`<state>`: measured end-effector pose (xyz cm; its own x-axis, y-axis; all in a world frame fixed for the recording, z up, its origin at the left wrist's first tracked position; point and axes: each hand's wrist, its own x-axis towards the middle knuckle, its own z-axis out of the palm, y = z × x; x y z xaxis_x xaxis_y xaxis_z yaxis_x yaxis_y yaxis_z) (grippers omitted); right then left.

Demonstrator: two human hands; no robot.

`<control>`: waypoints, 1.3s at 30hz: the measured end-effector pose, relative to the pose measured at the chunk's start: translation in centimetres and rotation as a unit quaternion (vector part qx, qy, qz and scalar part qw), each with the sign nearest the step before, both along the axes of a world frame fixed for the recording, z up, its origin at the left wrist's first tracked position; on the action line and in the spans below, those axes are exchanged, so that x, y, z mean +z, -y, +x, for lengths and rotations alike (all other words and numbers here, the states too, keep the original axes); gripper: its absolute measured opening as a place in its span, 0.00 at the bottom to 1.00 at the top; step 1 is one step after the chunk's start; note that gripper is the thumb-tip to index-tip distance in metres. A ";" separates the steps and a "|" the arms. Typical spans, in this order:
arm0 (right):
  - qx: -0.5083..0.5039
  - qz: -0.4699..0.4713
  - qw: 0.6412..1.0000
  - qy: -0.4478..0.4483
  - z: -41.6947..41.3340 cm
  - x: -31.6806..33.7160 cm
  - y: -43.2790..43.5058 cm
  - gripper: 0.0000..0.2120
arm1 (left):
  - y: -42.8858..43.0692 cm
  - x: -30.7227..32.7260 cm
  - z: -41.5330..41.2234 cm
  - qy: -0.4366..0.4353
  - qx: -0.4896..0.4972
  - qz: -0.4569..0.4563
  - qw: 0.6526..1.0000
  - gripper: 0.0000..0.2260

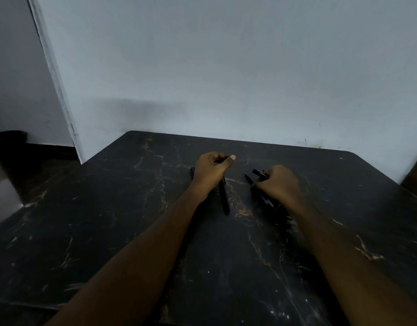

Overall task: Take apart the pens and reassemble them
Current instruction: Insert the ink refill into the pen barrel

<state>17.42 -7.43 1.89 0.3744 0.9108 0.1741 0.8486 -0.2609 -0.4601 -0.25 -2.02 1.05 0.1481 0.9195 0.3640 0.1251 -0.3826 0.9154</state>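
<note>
- The pale wall (226,67) stands behind the far edge of the counter.
- The black counter (108,231) has a marble pattern with light veins, and it carries all the pens.
- The left hand (211,170) is near the middle of the counter. Its fingers are curled and, with the thumb, they pinch a small dark piece (219,161); what the piece is I cannot tell.
- The right hand (281,182) rests just beside it, fingers curled around a black pen (259,173) whose end sticks out to the left.
- A dark pen (224,198) lies on the counter, partly under the left wrist.
- A blue pen (248,178) lies touching the right hand's fingertips.
- A pen end (192,172) shows left of the left hand.
</note>
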 end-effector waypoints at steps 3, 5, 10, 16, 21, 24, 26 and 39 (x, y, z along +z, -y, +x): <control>0.012 0.007 1.000 -0.023 0.0 0.3 0.2 0.13 | 0.0 0.0 0.0 0.000 0.000 -0.001 1.000 0.11; 0.022 0.025 0.998 -0.055 0.1 0.4 0.4 0.11 | 0.0 0.0 0.0 0.010 -0.002 -0.005 1.000 0.10; 0.054 0.115 0.971 -0.202 0.0 0.7 0.7 0.07 | -0.2 -0.2 0.0 0.015 -0.004 -0.005 1.000 0.10; 0.140 0.172 0.915 -0.338 -1.0 1.2 1.2 0.07 | -0.2 -0.1 0.1 0.046 -0.036 -0.029 0.998 0.13; 0.163 0.184 0.906 -0.345 -1.7 1.1 1.0 0.07 | -0.1 0.2 0.0 0.076 -0.067 -0.053 0.993 0.13; 0.166 0.186 0.911 -0.328 -1.9 0.9 1.0 0.07 | 0.0 0.2 0.1 0.089 -0.084 -0.045 0.991 0.12; 0.166 0.185 0.918 -0.310 -2.3 0.9 1.2 0.08 | 0.1 0.2 0.1 0.094 -0.094 -0.037 0.990 0.10; 0.154 0.175 0.943 -0.239 -1.6 0.6 0.8 0.11 | -1.0 0.9 -1.2 0.242 0.047 -0.087 0.965 0.12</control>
<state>15.78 -8.24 2.49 0.2130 0.9069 0.3636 0.5338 0.2037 -0.8207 -1.49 -1.06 1.91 -0.0874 0.9741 0.2086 -0.3061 -0.2255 0.9249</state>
